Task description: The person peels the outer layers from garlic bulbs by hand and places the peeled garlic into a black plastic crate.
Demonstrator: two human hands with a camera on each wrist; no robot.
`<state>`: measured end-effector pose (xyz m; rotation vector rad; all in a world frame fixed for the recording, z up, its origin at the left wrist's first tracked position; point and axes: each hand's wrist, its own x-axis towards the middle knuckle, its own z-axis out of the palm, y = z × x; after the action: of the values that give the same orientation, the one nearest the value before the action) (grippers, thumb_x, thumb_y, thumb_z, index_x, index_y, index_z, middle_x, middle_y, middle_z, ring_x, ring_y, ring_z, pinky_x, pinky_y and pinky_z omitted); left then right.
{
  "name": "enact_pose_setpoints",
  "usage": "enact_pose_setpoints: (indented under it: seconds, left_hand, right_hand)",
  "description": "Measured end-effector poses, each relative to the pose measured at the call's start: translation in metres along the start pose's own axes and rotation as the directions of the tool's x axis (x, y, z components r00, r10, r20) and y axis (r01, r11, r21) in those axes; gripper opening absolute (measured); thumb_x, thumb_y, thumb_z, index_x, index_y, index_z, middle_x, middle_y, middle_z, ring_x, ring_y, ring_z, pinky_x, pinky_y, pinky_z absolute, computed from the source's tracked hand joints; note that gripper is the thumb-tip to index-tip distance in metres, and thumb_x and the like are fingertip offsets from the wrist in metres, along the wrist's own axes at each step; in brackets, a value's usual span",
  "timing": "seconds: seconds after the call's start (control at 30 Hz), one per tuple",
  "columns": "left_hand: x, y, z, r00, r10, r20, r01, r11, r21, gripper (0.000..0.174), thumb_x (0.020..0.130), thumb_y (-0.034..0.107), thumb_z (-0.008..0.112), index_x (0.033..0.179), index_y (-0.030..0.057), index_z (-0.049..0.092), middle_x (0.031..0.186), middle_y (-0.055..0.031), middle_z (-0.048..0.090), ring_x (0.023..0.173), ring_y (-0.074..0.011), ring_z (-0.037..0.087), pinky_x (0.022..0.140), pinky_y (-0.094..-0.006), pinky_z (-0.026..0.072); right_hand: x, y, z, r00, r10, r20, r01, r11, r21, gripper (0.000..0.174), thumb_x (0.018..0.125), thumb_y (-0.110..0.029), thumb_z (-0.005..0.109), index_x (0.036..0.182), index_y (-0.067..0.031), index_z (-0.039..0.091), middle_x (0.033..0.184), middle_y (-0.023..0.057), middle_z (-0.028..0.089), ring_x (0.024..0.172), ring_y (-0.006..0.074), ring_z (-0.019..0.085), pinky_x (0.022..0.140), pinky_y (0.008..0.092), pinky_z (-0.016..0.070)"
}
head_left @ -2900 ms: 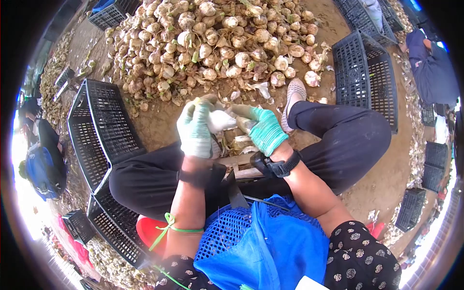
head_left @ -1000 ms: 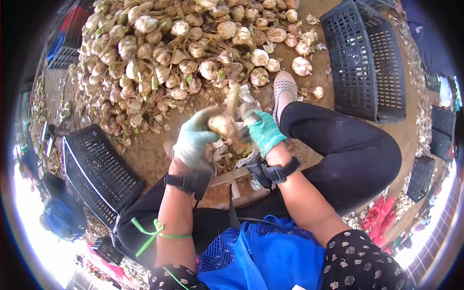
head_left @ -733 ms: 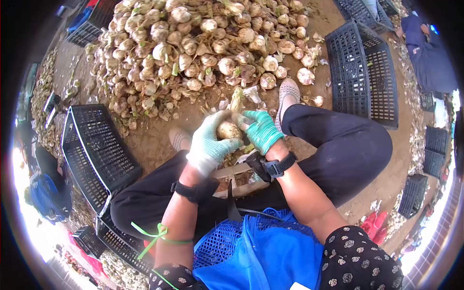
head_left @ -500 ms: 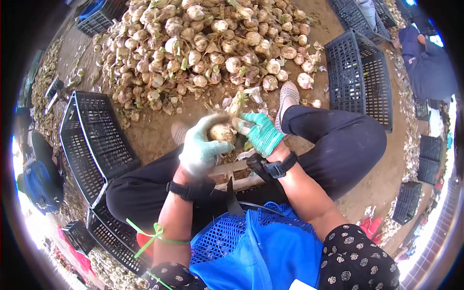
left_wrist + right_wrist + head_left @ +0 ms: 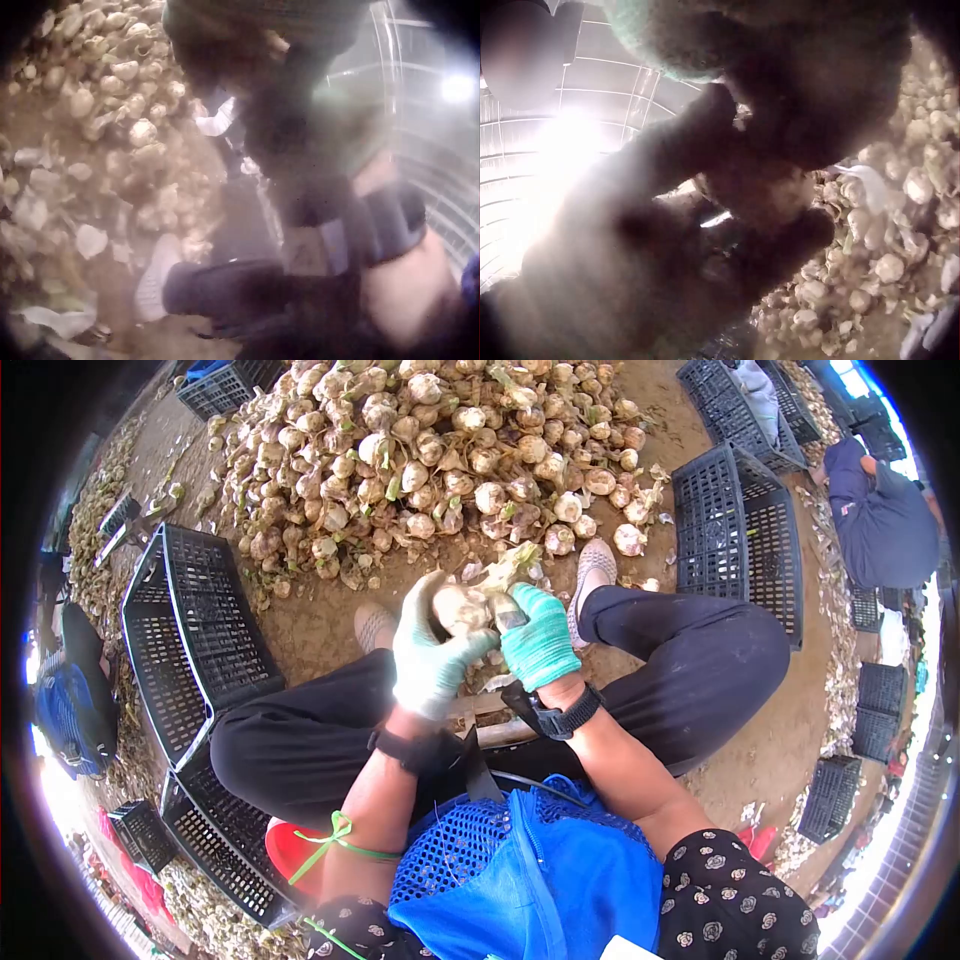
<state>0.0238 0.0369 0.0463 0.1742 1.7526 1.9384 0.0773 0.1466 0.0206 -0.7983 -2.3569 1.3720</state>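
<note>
1. head: left hand (image 5: 430,655), right hand (image 5: 542,640) and pile (image 5: 430,470) are viewed from above, facing forward and down.
2. left wrist: both are viewed close up, the roof (image 5: 427,135) tipped rightward.
3. right wrist: both are viewed very near, roof tipped leftward.
4. the pile is shared by all three.

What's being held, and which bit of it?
A garlic bulb: the left grip holds its round body; the right grip is at its stalk end.
</note>
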Motion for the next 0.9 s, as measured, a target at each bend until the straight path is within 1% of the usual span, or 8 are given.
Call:
enact_pose_setpoints:
  seconds: [0.13,0.37,0.43,0.53,0.57,0.63,0.77,0.9]
  left_hand:
    - [0.016,-0.020,-0.012,0.966,-0.165,0.201,0.252,0.783,-0.569,0.045,0.072,0.027,0.058,0.107,0.0021,0.046,0.096,-0.0096,0.053,0.080,-0.0212,0.053,0.062,-0.0270,0.0435]
    - [0.020,-0.029,-0.023,0.679,-0.214,0.702,0.725,0.345,-0.596,0.056,0.076,0.050,0.049,0.110,0.0059,0.045,0.096,-0.0100,0.056,0.081,-0.0243,0.054,0.060,-0.0324,0.0466]
    - [0.012,-0.018,-0.007,0.852,-0.414,0.320,0.520,0.606,-0.601,0.056,0.076,0.045,0.053,0.114,0.0053,0.042,0.099,-0.0118,0.054,0.086,-0.0254,0.054,0.064,-0.0343,0.0476]
    - [0.009,-0.029,-0.010,0.999,-0.015,0.044,0.023,0.983,-0.184,0.052,0.077,0.027,0.060,0.117,0.0017,0.038,0.110,-0.0139,0.047,0.093,-0.0255,0.051,0.073,-0.0342,0.0465]
    - [0.010,-0.028,-0.014,0.999,-0.013,0.038,0.020,0.983,-0.185,0.052,0.077,0.027,0.060,0.117,0.0017,0.038,0.110,-0.0139,0.047,0.093,-0.0255,0.051,0.073,-0.0342,0.0465]
    - [0.014,-0.022,-0.028,0.956,-0.126,0.267,0.271,0.729,-0.629,0.052,0.078,0.032,0.056,0.116,0.0010,0.039,0.107,-0.0137,0.050,0.093,-0.0253,0.052,0.075,-0.0337,0.0466]
    - [0.016,-0.023,-0.032,0.919,-0.257,0.300,0.393,0.511,-0.765,0.052,0.083,0.042,0.045,0.114,0.0007,0.042,0.100,-0.0106,0.055,0.087,-0.0228,0.056,0.074,-0.0338,0.0474]
    - [0.027,-0.031,-0.040,0.928,-0.056,0.369,0.275,0.772,-0.573,0.048,0.083,0.039,0.048,0.114,0.0032,0.042,0.099,-0.0078,0.055,0.084,-0.0194,0.055,0.073,-0.0311,0.0468]
  right_hand:
    - [-0.001,0.002,-0.002,0.978,-0.194,-0.070,0.190,0.979,-0.068,0.014,0.074,-0.011,0.053,0.078,0.0023,0.054,0.073,0.0212,0.053,0.072,0.0386,0.051,0.066,0.0395,0.0416]
    - [0.005,0.016,-0.007,0.996,-0.047,-0.077,0.052,0.997,0.064,0.014,0.076,-0.008,0.051,0.084,0.0023,0.055,0.075,0.0157,0.056,0.069,0.0295,0.054,0.063,0.0334,0.0427]
    - [0.004,0.005,-0.013,0.995,-0.053,-0.079,0.063,0.989,0.133,0.014,0.076,-0.007,0.051,0.086,0.0029,0.055,0.075,0.0145,0.057,0.068,0.0259,0.055,0.062,0.0317,0.0428]
    - [0.001,-0.009,-0.014,0.997,0.069,0.045,-0.080,0.947,0.312,0.016,0.076,-0.004,0.050,0.089,0.0036,0.056,0.075,0.0122,0.058,0.067,0.0181,0.054,0.061,0.0276,0.0428]
    - [-0.002,-0.013,-0.013,0.965,0.183,0.187,-0.244,0.886,0.395,0.017,0.076,-0.002,0.050,0.091,0.0038,0.056,0.075,0.0111,0.059,0.066,0.0139,0.054,0.060,0.0251,0.0427]
    - [-0.007,-0.021,-0.012,0.995,-0.049,0.085,0.028,0.973,0.228,0.017,0.077,-0.002,0.050,0.092,0.0031,0.057,0.074,0.0077,0.059,0.065,0.0087,0.052,0.057,0.0209,0.0422]
    - [-0.013,-0.026,-0.006,0.914,0.226,0.338,-0.404,0.597,0.693,0.015,0.079,-0.004,0.053,0.091,0.0034,0.057,0.081,0.0023,0.059,0.068,0.0066,0.053,0.059,0.0190,0.0440]
    - [-0.010,-0.031,-0.008,0.896,0.233,0.379,-0.440,0.339,0.832,0.016,0.078,-0.005,0.053,0.092,0.0024,0.057,0.082,0.0049,0.060,0.068,0.0092,0.054,0.059,0.0204,0.0439]
